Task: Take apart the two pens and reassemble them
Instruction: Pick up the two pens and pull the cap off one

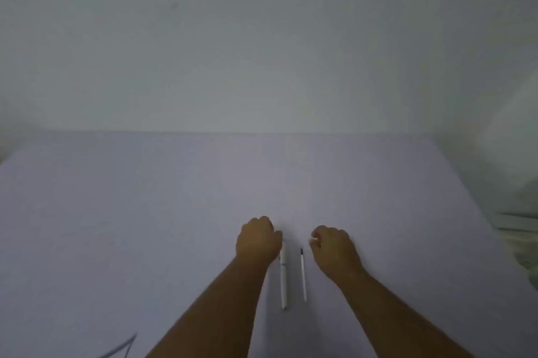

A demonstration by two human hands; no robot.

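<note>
Pale lilac tabletop point(145, 212) against a plain grey-white wall point(262, 37). Left hand point(257, 239) curled, knuckles up, touching the far end of a white plastic pen barrel point(283, 276). Just right of it, apart, a thin white refill with dark tip point(303, 274). Right hand point(334, 250) loosely curled beside the refill, not touching.

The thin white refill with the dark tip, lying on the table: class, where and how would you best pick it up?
Pinch the thin white refill mid-shaft from above, thumb and forefinger on its long sides. It lies flat, clear of the thicker white pen barrel, and right hand is nearer.
</note>
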